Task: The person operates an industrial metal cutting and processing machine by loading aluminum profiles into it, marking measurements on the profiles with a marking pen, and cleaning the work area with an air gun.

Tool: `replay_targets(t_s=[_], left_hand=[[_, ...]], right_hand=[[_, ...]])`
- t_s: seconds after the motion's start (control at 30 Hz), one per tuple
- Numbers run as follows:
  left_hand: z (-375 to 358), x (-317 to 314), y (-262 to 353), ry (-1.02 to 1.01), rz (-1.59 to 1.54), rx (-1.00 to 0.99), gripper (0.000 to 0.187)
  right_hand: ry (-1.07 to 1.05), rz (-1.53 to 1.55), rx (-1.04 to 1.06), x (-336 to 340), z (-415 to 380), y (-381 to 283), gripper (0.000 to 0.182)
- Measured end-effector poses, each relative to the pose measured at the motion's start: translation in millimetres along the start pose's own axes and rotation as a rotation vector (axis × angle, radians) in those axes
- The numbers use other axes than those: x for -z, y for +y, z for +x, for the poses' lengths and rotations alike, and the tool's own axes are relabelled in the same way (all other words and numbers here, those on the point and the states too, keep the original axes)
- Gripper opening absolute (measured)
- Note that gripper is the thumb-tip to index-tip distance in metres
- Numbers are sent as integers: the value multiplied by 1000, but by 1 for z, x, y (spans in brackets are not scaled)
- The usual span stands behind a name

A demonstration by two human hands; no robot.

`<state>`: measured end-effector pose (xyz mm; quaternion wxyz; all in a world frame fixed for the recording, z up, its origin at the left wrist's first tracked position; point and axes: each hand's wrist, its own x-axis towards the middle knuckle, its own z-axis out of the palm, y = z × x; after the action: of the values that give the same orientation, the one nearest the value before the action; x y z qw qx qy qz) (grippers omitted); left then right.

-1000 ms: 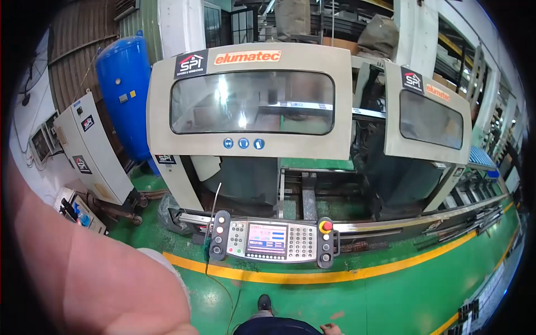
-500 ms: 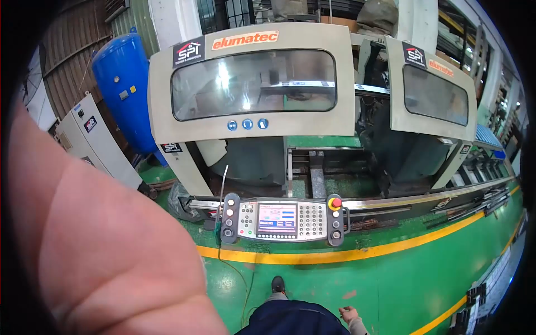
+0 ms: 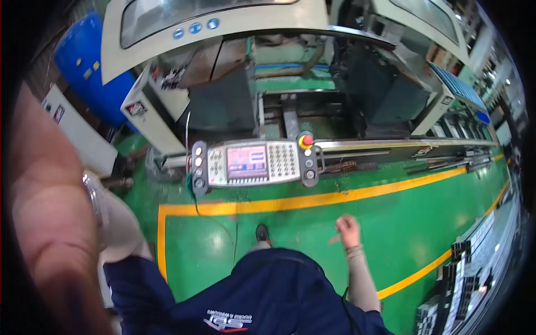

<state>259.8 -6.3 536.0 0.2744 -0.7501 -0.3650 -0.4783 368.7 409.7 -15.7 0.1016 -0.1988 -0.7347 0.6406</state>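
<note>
A cable (image 3: 196, 206) trailing below the control panel (image 3: 248, 163) before the machine (image 3: 279, 19) could snag a stepping shoe (image 3: 262, 232) — right hand (image 3: 348, 226) loosely curled, apparently empty; left hand (image 3: 53, 206) close to the camera, its grip unclear.

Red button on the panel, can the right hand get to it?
Probably, yes: nothing shows between the right hand and the red button, though a step closer may help.

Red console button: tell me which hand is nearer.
Right: the right hand is below and right of the red button; the left hand is far left, near the camera.
</note>
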Motion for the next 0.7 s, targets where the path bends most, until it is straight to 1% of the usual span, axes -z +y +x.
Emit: replay_targets(t_s=[0.03, 0.07, 0.1, 0.13, 0.17, 0.23, 0.3, 0.33, 0.43, 0.5, 0.63, 0.7], left_hand=[[4, -3, 4, -38, 1, -22, 57], [6, -6, 8, -59, -2, -15, 57], [7, -7, 11, -72, 4, -6, 56], [9, -7, 15, -83, 8, -3, 56], [12, -7, 19, -95, 10, -1, 56], [13, -8, 26, -102, 27, 10, 55], [17, -11, 31, -109, 48, 25, 55], [18, -11, 32, -107, 60, 37, 55], [15, -8, 34, -91, 69, 50, 54], [6, -10, 46, -99, 77, -21, 53], [2, -12, 45, -53, 97, 20, 53], [-6, -21, 47, -34, 97, -44, 52]], right_hand=[[95, 57, 177, 8, 17, -105, 33], [131, -72, 278, 27, 10, -202, 35], [198, -83, 463, 37, -3, -297, 40], [203, 65, 797, 46, -5, -363, 46], [190, 91, 1040, 54, -18, -415, 46], [81, 83, 1455, 58, -55, -486, 47], [-69, 49, 1755, 42, -95, -528, 47], [-135, 33, 1832, 31, -108, -538, 47], [-201, -17, 1871, 7, -120, -548, 48], [-246, -36, 1909, -5, -126, -543, 48], [-252, 7, 1891, -13, -122, -543, 49], [-276, -33, 1923, -13, -119, -530, 49]])
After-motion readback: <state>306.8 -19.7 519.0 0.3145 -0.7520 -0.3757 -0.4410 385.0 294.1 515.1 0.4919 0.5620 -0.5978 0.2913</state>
